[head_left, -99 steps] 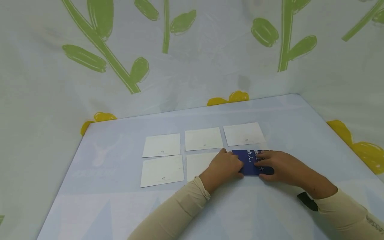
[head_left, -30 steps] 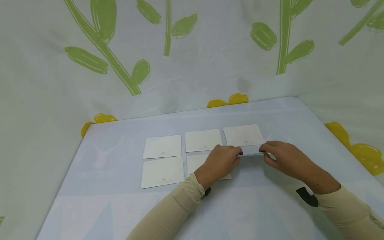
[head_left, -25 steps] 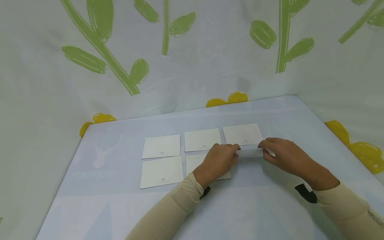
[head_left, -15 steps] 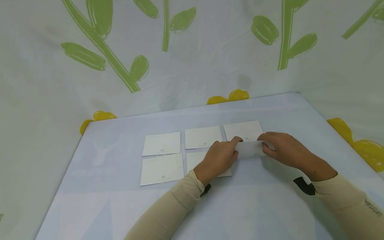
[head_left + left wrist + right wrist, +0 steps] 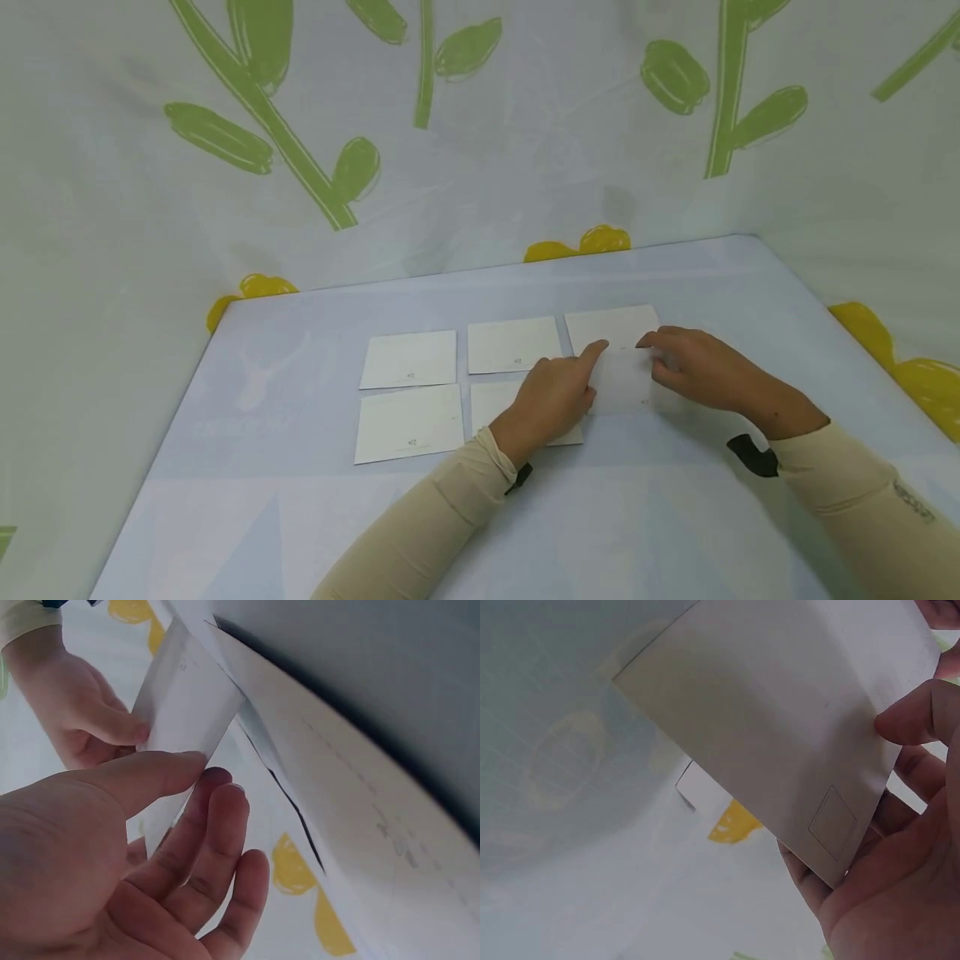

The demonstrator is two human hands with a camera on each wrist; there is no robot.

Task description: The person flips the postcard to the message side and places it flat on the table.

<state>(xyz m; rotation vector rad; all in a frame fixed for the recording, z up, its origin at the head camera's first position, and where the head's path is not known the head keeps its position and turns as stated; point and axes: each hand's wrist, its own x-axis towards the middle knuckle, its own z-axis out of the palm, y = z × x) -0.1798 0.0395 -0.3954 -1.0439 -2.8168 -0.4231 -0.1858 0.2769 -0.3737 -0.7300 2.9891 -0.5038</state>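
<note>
Both hands hold one postcard [image 5: 622, 385] between them, its white back turned toward me, just in front of the far-right card. At its left edge my left hand [image 5: 551, 398] pinches it between thumb and fingers, as the left wrist view shows, with the index finger at the top corner. My right hand [image 5: 708, 371] grips the opposite edge. A printed stamp box shows on the held postcard [image 5: 757, 720] in the right wrist view, where the right thumb presses its face and the fingers lie behind.
White postcards lie in two rows: a back-left card [image 5: 408, 360], a back-middle card [image 5: 513, 345], a back-right card [image 5: 611, 327], a front-left card [image 5: 408, 423] and a front-middle card [image 5: 491, 404], partly behind my left hand. The pale tabletop [image 5: 337, 533] meets a leaf-patterned cloth backdrop [image 5: 510, 167].
Earlier the postcard's dark blue lettered face was up, low at the table. The hands have lifted and flipped it, through edge-on, so its white back now faces me.
</note>
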